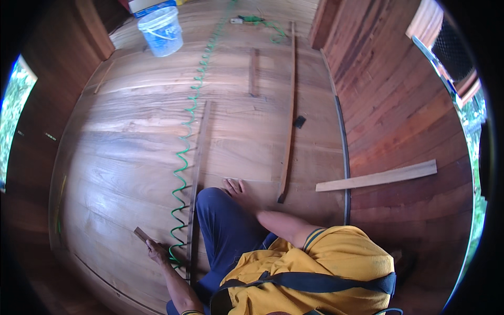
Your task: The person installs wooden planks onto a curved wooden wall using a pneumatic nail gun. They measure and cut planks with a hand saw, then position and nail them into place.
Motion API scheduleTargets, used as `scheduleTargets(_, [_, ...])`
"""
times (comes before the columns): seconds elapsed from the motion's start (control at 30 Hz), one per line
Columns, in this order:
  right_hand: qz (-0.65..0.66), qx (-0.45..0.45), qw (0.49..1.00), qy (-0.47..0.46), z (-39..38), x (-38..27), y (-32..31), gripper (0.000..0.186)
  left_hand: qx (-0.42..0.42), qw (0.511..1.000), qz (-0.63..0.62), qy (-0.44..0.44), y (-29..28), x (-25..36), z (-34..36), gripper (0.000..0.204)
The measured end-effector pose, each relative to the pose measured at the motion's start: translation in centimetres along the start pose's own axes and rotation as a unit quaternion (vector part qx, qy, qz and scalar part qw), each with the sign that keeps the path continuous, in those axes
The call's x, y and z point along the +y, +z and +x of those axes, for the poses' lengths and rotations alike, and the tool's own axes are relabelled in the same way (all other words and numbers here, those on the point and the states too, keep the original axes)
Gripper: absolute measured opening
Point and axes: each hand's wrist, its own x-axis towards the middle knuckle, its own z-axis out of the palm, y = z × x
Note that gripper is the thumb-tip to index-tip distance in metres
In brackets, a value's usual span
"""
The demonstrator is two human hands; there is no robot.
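Note:
My left hand (157, 251) grips a short, dark wooden piece (140, 233) at the lower left, beside the coiled green hose (181, 173). A long wooden strip (202, 131) lies along the hose, to the left of my raised knee in dark trousers (215, 210). Just past that knee, my right hand (236, 189) appears to rest on the wooden floor (121, 173) with fingers apart and nothing in them. A longer, thin wooden strip (289, 157) lies to its right, with a small black object (300, 122) next to it.
A pale board (375, 176) lies by the right wooden wall (394, 121). A shorter strip (253, 71) lies farther ahead. A translucent bucket (160, 39) stands at the back left, and a tool with green hose (254, 20) lies at the back. Openings show on both sides.

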Motion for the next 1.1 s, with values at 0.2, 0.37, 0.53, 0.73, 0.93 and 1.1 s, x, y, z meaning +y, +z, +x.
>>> scheduleTargets(0.2, [-0.022, 0.008, 1.000, 0.010, 0.0, -0.2, 0.4, 0.058, 0.007, 0.999, 0.022, 0.036, 0.3, -0.2, -0.1, 0.061])
scheduleTargets(0.37, [-0.029, -0.006, 1.000, 0.001, -0.1, -0.2, 0.6, 0.054, 0.045, 0.999, 0.019, 0.014, 0.7, -1.3, 0.5, 0.071])
scheduleTargets(0.53, [0.058, -0.030, 0.998, 0.021, 0.4, -0.3, 0.1, 0.055, 0.051, 0.997, -0.043, -0.029, 0.8, -0.8, 0.1, 0.060])
scheduleTargets(0.73, [0.145, -0.098, 0.984, 0.025, 0.8, -0.5, -0.1, 0.061, 0.043, 0.996, -0.076, 0.025, 0.7, -1.5, -0.1, 0.046])
scheduleTargets(0.93, [0.147, -0.074, 0.986, 0.016, 0.5, 0.2, -0.2, 0.056, 0.013, 0.996, -0.089, -0.014, 0.2, -3.5, 1.3, 0.046])
scheduleTargets(1.1, [0.265, -0.123, 0.948, 0.131, 4.7, 5.6, 1.8, 0.034, 0.078, 0.984, -0.163, 0.008, -3.5, -3.2, -0.1, 0.047])
